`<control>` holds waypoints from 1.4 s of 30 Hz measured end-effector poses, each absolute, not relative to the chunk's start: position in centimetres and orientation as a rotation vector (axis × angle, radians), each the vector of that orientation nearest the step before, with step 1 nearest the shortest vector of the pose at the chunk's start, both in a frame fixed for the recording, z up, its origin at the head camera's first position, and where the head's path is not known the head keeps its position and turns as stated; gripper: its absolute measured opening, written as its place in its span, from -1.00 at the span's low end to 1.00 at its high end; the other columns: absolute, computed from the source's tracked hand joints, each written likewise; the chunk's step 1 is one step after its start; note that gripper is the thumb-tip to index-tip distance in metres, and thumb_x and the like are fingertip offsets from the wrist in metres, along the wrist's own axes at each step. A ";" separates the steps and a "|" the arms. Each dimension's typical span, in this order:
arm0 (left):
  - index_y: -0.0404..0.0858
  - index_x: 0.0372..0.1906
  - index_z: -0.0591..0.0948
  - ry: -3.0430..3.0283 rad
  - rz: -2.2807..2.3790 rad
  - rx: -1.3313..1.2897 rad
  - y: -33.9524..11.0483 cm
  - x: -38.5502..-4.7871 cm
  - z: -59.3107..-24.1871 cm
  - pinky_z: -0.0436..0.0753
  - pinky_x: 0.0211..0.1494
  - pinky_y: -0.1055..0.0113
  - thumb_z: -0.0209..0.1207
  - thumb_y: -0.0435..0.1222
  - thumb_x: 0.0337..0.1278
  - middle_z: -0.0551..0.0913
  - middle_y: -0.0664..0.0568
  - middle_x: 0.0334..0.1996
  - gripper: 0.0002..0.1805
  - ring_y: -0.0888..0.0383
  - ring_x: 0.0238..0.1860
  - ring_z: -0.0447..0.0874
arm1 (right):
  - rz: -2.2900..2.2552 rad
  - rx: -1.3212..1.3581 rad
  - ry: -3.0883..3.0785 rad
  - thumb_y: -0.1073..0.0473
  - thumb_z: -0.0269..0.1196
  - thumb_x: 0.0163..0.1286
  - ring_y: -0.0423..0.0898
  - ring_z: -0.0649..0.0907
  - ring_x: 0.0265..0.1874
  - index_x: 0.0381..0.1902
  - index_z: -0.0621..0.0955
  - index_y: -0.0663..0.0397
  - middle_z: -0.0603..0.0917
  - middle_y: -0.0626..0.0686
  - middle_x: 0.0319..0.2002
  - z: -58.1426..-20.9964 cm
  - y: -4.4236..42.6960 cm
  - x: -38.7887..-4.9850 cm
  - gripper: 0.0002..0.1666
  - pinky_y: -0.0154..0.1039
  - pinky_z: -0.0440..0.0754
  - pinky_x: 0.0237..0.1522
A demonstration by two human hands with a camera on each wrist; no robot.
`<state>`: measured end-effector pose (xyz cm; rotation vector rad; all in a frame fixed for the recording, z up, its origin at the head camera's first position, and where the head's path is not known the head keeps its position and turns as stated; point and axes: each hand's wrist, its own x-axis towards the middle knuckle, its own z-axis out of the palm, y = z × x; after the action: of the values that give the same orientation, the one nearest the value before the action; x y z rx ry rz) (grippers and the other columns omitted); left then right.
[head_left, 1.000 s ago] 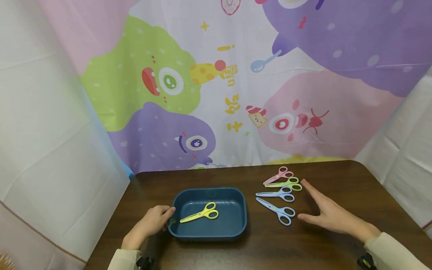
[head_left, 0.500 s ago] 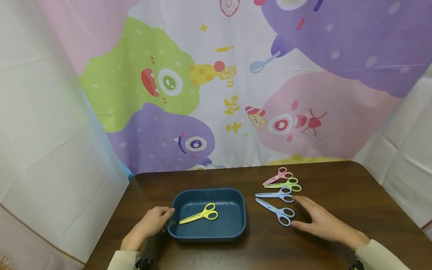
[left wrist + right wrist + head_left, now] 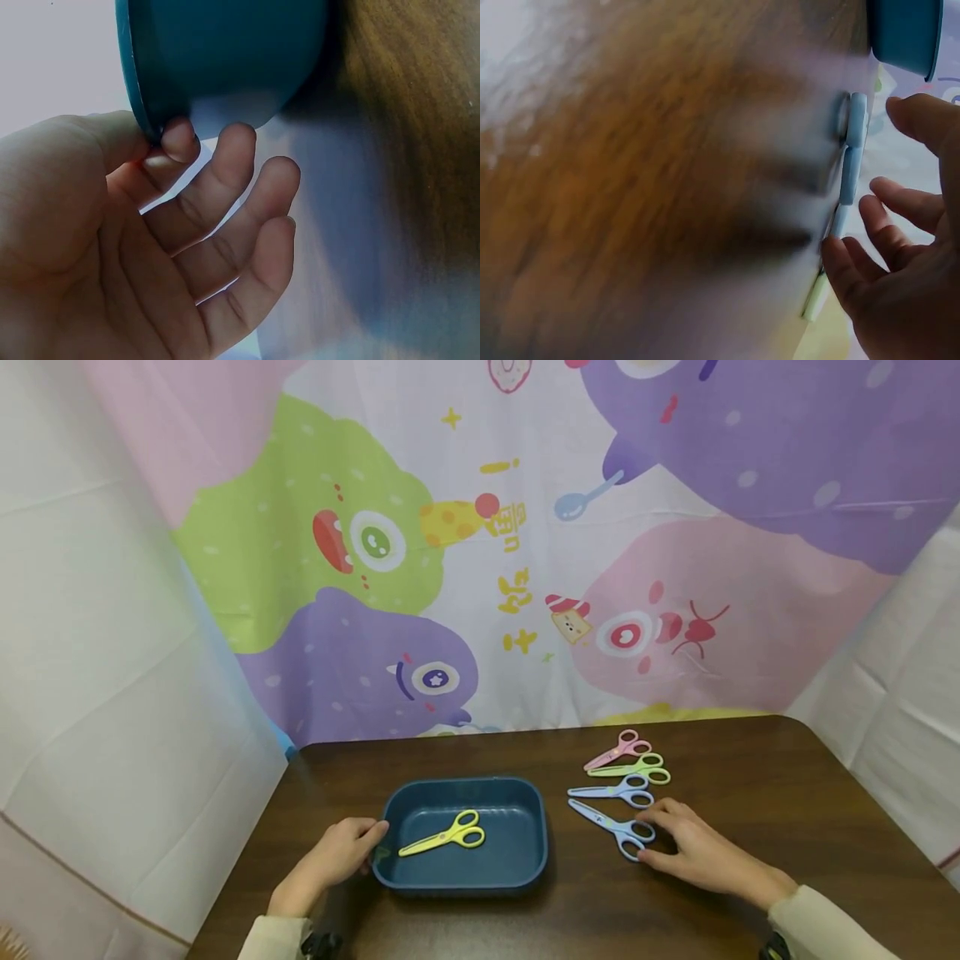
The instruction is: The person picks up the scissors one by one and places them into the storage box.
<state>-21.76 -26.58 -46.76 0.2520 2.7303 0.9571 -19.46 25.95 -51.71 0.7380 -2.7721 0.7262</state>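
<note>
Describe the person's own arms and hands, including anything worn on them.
The left hand and right hand are bare: no gloves, and no rings show on the fingers. A pale cream fabric left sleeve and matching right sleeve cover the forearms. Each wrist bears a small black device, the right one with a yellowish mark.

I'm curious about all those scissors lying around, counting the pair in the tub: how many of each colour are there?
Blue scissors: 2
Pink scissors: 1
Green scissors: 1
Yellow scissors: 1
Total: 5, with 1 in the tub and 4 on the table.
</note>
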 end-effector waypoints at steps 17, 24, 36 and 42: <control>-0.20 -0.58 0.42 2.751 0.909 0.217 -26.4 -21.9 -46.7 0.52 -0.38 0.23 0.04 -0.13 0.59 0.56 -0.06 -0.63 -0.52 0.06 -0.56 0.64 | 0.664 0.677 -2.787 0.09 0.52 0.23 0.12 0.59 0.04 -0.19 0.77 0.02 0.65 -0.10 -0.19 -52.0 25.0 -20.3 -0.77 0.16 0.55 0.11; -0.20 -0.57 0.43 2.758 0.906 0.220 -26.3 -21.9 -46.7 0.52 -0.38 0.24 0.05 -0.13 0.58 0.54 -0.03 -0.64 -0.53 0.07 -0.55 0.63 | 0.651 0.706 -2.824 0.11 0.52 0.22 0.03 0.61 -0.09 -0.25 0.79 0.01 0.65 -0.14 -0.27 -52.0 25.1 -20.9 -0.82 0.07 0.58 0.01; -0.21 -0.58 0.43 2.761 0.899 0.234 -26.4 -21.9 -46.8 0.55 -0.38 0.24 0.05 -0.14 0.58 0.50 0.02 -0.67 -0.53 0.11 -0.57 0.61 | 0.670 0.747 -2.841 0.17 0.55 0.17 -0.01 0.63 -0.22 -0.33 0.81 0.03 0.73 -0.14 -0.35 -51.7 24.8 -21.4 -0.87 0.06 0.56 -0.05; -0.20 -0.58 0.43 2.770 0.890 0.236 -26.4 -22.0 -46.9 0.53 -0.39 0.24 0.04 -0.15 0.59 0.50 0.03 -0.66 -0.53 0.13 -0.58 0.60 | 0.684 0.784 -2.808 0.15 0.55 0.17 -0.17 0.60 -0.29 -0.35 0.78 -0.02 0.72 -0.20 -0.36 -51.9 25.3 -21.6 -0.87 -0.09 0.57 -0.17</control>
<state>-22.02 -26.39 -46.87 0.2356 2.7700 0.8905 -21.63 25.26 -51.94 0.7837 -2.8076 0.6845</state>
